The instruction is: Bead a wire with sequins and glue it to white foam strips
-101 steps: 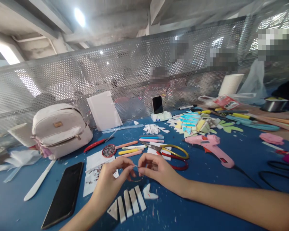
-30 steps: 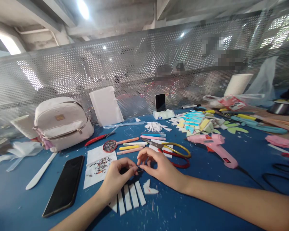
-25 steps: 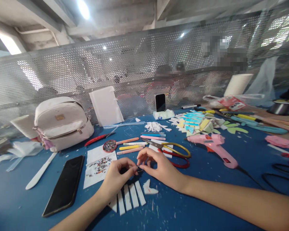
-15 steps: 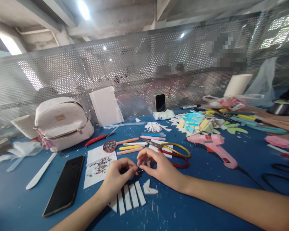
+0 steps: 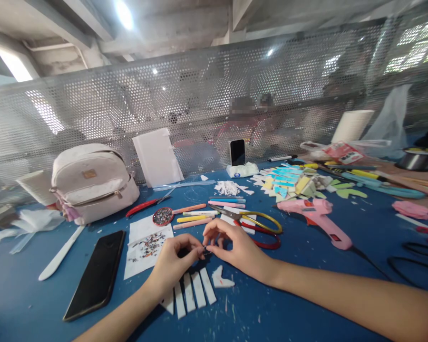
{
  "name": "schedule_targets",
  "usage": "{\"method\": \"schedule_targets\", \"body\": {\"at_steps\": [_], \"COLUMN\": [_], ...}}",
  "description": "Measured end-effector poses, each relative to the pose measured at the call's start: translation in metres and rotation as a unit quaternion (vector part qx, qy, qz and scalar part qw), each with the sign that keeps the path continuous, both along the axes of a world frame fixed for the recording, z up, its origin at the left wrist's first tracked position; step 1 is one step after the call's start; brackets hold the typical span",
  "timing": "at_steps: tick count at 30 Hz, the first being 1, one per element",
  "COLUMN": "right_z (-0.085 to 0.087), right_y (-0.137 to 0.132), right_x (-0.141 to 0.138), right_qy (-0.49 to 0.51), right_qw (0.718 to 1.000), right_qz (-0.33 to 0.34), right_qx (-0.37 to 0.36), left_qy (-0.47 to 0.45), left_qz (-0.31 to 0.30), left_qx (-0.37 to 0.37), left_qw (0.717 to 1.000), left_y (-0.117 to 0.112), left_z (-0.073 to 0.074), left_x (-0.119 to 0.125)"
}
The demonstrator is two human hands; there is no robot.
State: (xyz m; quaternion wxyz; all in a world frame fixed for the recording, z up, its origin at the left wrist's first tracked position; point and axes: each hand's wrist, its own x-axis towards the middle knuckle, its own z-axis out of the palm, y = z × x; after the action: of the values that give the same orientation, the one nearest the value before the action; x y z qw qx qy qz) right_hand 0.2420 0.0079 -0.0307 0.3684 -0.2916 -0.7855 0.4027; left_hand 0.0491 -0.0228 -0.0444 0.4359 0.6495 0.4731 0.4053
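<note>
My left hand and my right hand meet above the table, thumbs and forefingers pinched together. Between the fingertips is something small, dark and thin, too small to name. Several white foam strips lie side by side just under my left hand, with a notched white scrap to their right. Left of my left hand rests a white paper sheet sprinkled with dark and orange bits. Scissors with yellow and red handles lie right behind my right hand.
A black phone and a white plastic knife lie at left, before a pale backpack. Behind my hands are markers and a dish of dark beads. A pink glue gun and foam scraps occupy the right.
Both hands keep almost the same pose and place, still pinched together. Behind the perforated screen, the figure at the right has shifted slightly.
</note>
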Motion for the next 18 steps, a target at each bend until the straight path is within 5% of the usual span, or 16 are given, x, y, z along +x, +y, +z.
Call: {"method": "schedule_targets", "body": {"at_steps": [18], "right_z": [-0.0031], "right_y": [0.0011], "right_x": [-0.0002], "right_qy": [-0.002], "right_qw": [1.000], "right_qz": [0.001], "right_qx": [0.008], "left_qy": [0.008], "left_qz": [-0.001], "left_qx": [0.002], "left_qw": [1.000], "left_y": [-0.0012], "left_z": [0.0002], "left_x": [0.0004]}}
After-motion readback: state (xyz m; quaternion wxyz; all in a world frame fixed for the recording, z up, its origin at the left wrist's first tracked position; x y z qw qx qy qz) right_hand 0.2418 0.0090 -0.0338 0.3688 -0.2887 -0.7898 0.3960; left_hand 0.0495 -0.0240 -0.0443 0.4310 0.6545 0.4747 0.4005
